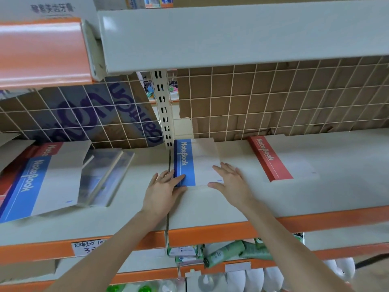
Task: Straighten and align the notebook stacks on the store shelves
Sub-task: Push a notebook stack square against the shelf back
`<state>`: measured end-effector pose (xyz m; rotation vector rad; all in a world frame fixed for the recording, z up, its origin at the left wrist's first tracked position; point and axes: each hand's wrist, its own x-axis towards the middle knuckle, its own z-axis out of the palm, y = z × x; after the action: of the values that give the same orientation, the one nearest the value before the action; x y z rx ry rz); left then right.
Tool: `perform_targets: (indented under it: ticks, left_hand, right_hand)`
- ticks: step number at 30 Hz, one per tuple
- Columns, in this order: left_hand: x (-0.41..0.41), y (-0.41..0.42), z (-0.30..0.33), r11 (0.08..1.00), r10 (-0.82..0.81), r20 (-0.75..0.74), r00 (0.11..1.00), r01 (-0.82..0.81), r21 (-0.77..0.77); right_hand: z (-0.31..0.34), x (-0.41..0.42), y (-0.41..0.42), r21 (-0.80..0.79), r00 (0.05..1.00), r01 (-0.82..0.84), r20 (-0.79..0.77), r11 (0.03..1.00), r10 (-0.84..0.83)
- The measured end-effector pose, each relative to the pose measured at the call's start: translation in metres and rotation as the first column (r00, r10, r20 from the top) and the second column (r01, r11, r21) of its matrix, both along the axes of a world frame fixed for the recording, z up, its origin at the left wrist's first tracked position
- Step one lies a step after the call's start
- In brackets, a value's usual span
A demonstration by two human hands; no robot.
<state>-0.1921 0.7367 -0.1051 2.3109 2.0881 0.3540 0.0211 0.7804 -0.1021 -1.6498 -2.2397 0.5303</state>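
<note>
Blue-spined notebook stack (196,163) lies at frame centre on the shelf (210,203). Left hand (163,189) lies flat against its left edge, fingers straight; right hand (230,180) rests open on its right side.

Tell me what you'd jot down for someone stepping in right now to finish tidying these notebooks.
Left hand: open, fingers flat against the left edge of the blue notebook stack.
Right hand: open, resting on that stack's white cover near its front right corner.
Blue stack sits at the middle of the shelf, close to square with the shelf edge.
Red notebook stack, further right: lies slanted, untouched.
Left pile of blue and red notebooks: fanned out and crooked beside clear plastic dividers.
Left to do: finish squaring the blue stack, then the red one and the left pile.
</note>
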Motion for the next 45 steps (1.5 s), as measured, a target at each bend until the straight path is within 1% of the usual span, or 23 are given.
perform_targets:
  ticks: [2, 6, 10, 13, 17, 20, 25, 31, 36, 38, 42, 43, 45]
  left_hand:
    - [0.001, 0.001, 0.000, 1.000, 0.004, 0.011, 1.000, -0.004, -0.002]
    - [0.001, 0.000, 0.000, 1.000, 0.008, 0.093, 0.996, -0.007, -0.011]
    - [-0.002, 0.000, 0.005, 0.999, -0.009, 0.138, 0.990, 0.015, -0.041]
    - [-0.012, -0.007, 0.008, 0.996, -0.047, 0.176, 0.983, 0.058, -0.061]
    - [-0.036, -0.023, 0.006, 0.998, -0.059, 0.124, 0.991, 0.063, -0.028]
    - [-0.044, -0.030, 0.005, 0.998, -0.047, 0.117, 0.992, 0.051, -0.031]
    - [-0.032, -0.029, 0.003, 0.999, -0.050, 0.110, 0.993, 0.052, -0.013]
    - [-0.016, -0.018, 0.002, 1.000, -0.007, 0.140, 0.990, 0.003, 0.028]
    - [-0.007, -0.013, 0.001, 0.997, 0.042, 0.146, 0.988, -0.050, 0.051]
    - [-0.006, -0.012, 0.003, 0.997, 0.064, 0.132, 0.989, -0.069, 0.034]
    - [-0.004, -0.010, 0.012, 0.997, 0.065, 0.010, 0.998, -0.065, -0.043]
    - [-0.003, -0.010, 0.015, 0.996, 0.053, -0.003, 0.999, -0.053, -0.069]
    - [-0.004, -0.014, 0.019, 0.990, 0.011, 0.021, 1.000, -0.007, -0.141]
  right_hand:
    - [0.000, -0.001, 0.001, -0.003, 0.999, -0.006, 0.034, 1.000, 0.006]
    - [0.000, -0.001, 0.002, -0.015, 0.994, -0.012, 0.105, 1.000, 0.014]
    - [0.003, -0.002, 0.005, -0.034, 0.959, -0.038, 0.278, 0.999, 0.046]
    - [0.008, -0.002, 0.008, -0.084, 0.941, -0.064, 0.326, 0.994, 0.088]
    - [0.014, 0.001, 0.011, -0.093, 0.962, -0.061, 0.260, 0.994, 0.084]
    - [0.017, 0.003, 0.011, -0.089, 0.976, -0.041, 0.208, 0.995, 0.059]
    - [0.016, 0.001, 0.005, -0.107, 0.994, -0.006, 0.111, 0.994, 0.018]
    - [0.015, 0.005, -0.001, -0.087, 0.999, 0.051, 0.011, 0.995, -0.050]
    - [0.013, 0.009, -0.001, -0.090, 0.999, 0.038, 0.000, 0.995, -0.038]
    - [0.013, 0.007, -0.002, -0.082, 0.999, 0.035, 0.018, 0.996, -0.034]
    - [0.015, 0.004, -0.003, -0.101, 0.997, 0.047, 0.067, 0.994, -0.040]
    - [0.016, 0.003, -0.004, -0.128, 0.997, 0.056, 0.068, 0.990, -0.047]
    - [0.020, -0.005, -0.007, -0.174, 0.996, 0.072, 0.071, 0.982, -0.060]
